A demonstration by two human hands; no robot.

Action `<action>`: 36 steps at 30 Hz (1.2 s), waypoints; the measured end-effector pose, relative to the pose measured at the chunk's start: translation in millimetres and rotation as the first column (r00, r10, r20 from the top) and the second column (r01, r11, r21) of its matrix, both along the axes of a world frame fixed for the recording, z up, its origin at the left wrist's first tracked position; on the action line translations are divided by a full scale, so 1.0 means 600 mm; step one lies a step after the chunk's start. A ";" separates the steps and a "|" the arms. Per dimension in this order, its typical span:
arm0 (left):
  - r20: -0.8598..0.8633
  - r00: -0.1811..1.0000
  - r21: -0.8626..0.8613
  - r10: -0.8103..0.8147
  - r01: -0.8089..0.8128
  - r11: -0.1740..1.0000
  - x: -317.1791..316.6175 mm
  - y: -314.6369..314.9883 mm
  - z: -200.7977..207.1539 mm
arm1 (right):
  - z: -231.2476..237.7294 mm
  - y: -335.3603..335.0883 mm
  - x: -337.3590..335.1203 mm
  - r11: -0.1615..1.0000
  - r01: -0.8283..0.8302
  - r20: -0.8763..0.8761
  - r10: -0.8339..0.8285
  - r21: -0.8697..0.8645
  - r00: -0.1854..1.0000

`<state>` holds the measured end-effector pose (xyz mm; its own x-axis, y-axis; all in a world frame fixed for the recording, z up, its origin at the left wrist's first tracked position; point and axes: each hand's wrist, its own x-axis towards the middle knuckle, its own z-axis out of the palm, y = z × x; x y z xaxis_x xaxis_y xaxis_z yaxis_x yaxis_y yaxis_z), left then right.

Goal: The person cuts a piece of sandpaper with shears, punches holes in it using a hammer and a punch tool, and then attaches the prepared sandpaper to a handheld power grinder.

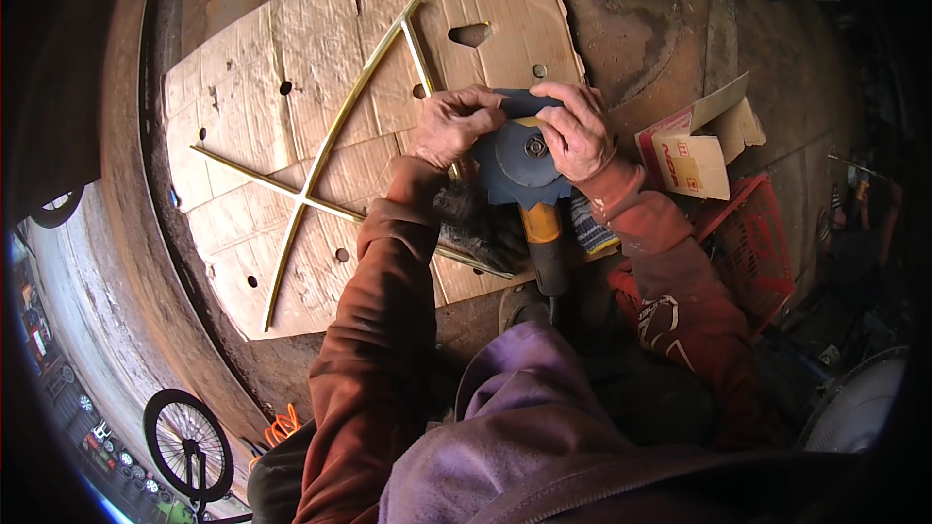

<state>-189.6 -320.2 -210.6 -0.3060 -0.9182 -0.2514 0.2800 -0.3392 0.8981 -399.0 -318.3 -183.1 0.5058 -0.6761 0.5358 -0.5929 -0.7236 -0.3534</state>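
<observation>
Between both hands is a dark blue-grey sheet (525, 104) that looks like sandpaper. My left hand (454, 124) pinches its left part, fingers closed. On the other side my right hand (577, 134) grips the upper right part with bent fingers. Just below lies a yellow angle grinder (541, 223), its dark handle toward me. A round grey disc (515, 157) with a metal nut at its centre sits on the grinder head. More blue-grey sheet shows around the disc; whether it is the same piece, I cannot tell. A blackened glove (482, 233) rests beside the grinder, under my left forearm.
Crossed brass-coloured bars (320, 160) lie on a flattened cardboard sheet (243, 116) with holes. To the right are an open carton (694, 153), a red plastic crate (752, 247) and a striped knit glove (588, 228). A spoked wheel (189, 442) stands lower left.
</observation>
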 end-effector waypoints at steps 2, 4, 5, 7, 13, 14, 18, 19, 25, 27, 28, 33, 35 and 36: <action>0.042 0.999 -0.049 -0.002 0.004 0.999 -0.003 0.001 -0.013 | -0.001 0.000 0.002 0.998 0.024 0.018 -0.025 0.060 1.000; 0.084 0.996 -0.098 -0.001 0.009 0.995 0.000 0.001 -0.023 | -0.001 -0.002 0.005 0.993 0.036 0.045 -0.042 0.115 0.998; 0.120 0.993 -0.054 -0.015 0.022 0.998 0.001 0.000 -0.020 | -0.001 -0.003 0.003 0.984 0.054 0.067 -0.066 0.171 0.996; 0.152 0.988 -0.010 -0.033 0.035 0.999 0.000 -0.003 -0.020 | -0.001 -0.008 -0.002 0.966 0.061 0.093 -0.087 0.251 0.992; 0.095 0.995 -0.035 0.017 -0.013 0.999 -0.005 0.002 -0.039 | -0.011 -0.032 -0.009 0.887 0.110 -0.004 -0.122 0.448 0.993; 0.113 0.994 -0.023 0.008 -0.005 1.000 -0.006 0.001 -0.037 | -0.010 -0.033 -0.011 0.858 0.153 -0.067 -0.138 0.490 0.988; 0.112 0.994 0.026 -0.002 -0.001 1.000 -0.012 0.001 -0.028 | -0.009 -0.034 -0.015 0.837 0.201 -0.116 -0.165 0.509 0.979; 0.112 0.994 0.026 -0.001 -0.002 1.000 -0.013 0.001 -0.026 | -0.008 -0.033 -0.014 0.831 0.220 -0.134 -0.175 0.512 0.975; 0.134 0.991 -0.053 -0.006 0.013 0.999 -0.008 0.000 -0.033 | 0.001 -0.032 -0.007 0.791 0.236 -0.113 -0.210 0.565 0.971; 0.178 0.982 -0.061 -0.064 0.076 0.995 -0.001 -0.001 -0.031 | 0.005 -0.033 -0.004 0.765 0.211 -0.030 -0.243 0.609 0.969; 0.179 0.982 -0.062 -0.064 0.076 0.995 0.003 0.000 -0.030 | 0.006 -0.033 -0.006 0.790 0.146 -0.014 -0.171 0.595 0.985; -0.058 0.996 0.188 0.065 -0.053 0.981 0.010 0.001 -0.005 | 0.035 -0.018 -0.006 0.890 0.028 -0.159 0.050 0.456 0.986; -0.066 0.995 0.143 0.080 -0.070 0.987 0.009 0.002 -0.013 | 0.034 -0.009 0.000 0.966 -0.039 -0.111 0.070 0.257 0.991; -0.075 0.993 0.100 0.093 -0.085 0.991 0.009 0.004 -0.019 | 0.031 -0.006 0.000 0.980 -0.049 -0.124 0.074 0.194 0.989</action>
